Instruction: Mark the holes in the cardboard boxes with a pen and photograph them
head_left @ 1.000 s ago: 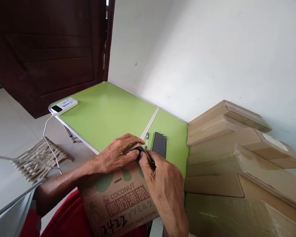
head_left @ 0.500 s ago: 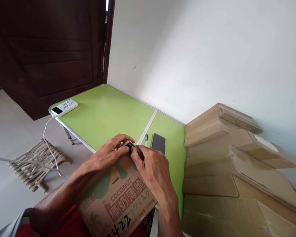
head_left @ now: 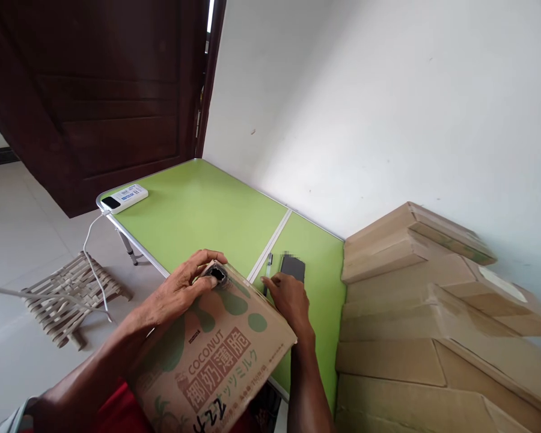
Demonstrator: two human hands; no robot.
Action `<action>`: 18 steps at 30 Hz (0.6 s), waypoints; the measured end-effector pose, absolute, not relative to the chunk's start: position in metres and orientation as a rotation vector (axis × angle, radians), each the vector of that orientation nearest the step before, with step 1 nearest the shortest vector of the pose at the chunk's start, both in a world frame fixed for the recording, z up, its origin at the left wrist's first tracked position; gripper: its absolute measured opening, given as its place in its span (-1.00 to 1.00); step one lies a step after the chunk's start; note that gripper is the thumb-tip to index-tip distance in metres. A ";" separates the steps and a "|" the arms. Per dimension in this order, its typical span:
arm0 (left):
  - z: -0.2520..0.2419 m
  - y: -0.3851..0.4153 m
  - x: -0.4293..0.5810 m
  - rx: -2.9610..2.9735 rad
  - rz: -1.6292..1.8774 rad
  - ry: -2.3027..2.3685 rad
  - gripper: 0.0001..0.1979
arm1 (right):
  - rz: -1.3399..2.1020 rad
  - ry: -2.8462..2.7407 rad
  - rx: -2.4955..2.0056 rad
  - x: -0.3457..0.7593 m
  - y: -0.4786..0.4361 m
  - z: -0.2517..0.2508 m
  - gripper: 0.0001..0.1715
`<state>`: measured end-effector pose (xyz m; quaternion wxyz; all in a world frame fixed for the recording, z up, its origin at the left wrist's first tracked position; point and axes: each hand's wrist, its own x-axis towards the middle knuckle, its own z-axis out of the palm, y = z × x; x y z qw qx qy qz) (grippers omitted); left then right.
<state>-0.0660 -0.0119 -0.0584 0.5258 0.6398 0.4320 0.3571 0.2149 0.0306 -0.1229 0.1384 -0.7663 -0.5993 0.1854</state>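
Red clothing [head_left: 121, 410] at the bottom edge, nearest you. Over it, your cardboard box [head_left: 223, 361], tilted, printed face up, in front of the table's near edge. Print reads COCONUT with larger characters under it, green patches, a palm tree; black handwritten digits near the bottom (partly cut off by the frame). Ragged dark hole [head_left: 217, 275] in the box's top corner.

Your left hand [head_left: 187, 287] holds the box by that corner, thumb just beside the hole, fingers over the top edge. Your right hand [head_left: 291, 296] is past the box's right edge, over the table, fingers curled in, thumb and fingertips at the pen [head_left: 269, 260]; can't tell whether the pen is gripped or only covered. Phone [head_left: 294, 266], dark, lies just beyond that hand, partly hidden by it, right of the pen.

Green table [head_left: 198, 219] under both, pale strip [head_left: 274, 239] across it. Stack of cartons [head_left: 388, 355] to the right, uneven, rising against the wall. Woven stool [head_left: 74, 294] on the floor at left, white cable [head_left: 86, 240] hanging in front of it and up to a white device [head_left: 127, 197] at the table's far left corner. Behind: dark red-brown door [head_left: 121, 108], white wall [head_left: 365, 102].
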 end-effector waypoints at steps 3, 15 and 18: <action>-0.057 -0.013 -0.068 1.528 0.814 1.004 -0.55 | 0.594 -1.685 -2.319 0.205 0.041 -0.137 -0.69; -0.058 -0.010 -0.072 1.813 0.736 0.845 -0.19 | 0.694 -1.131 -1.679 0.217 -0.002 -0.058 -0.57; -0.055 -0.011 -0.063 1.793 0.744 0.848 -0.18 | 0.928 -0.987 -1.122 0.193 -0.043 -0.025 -0.64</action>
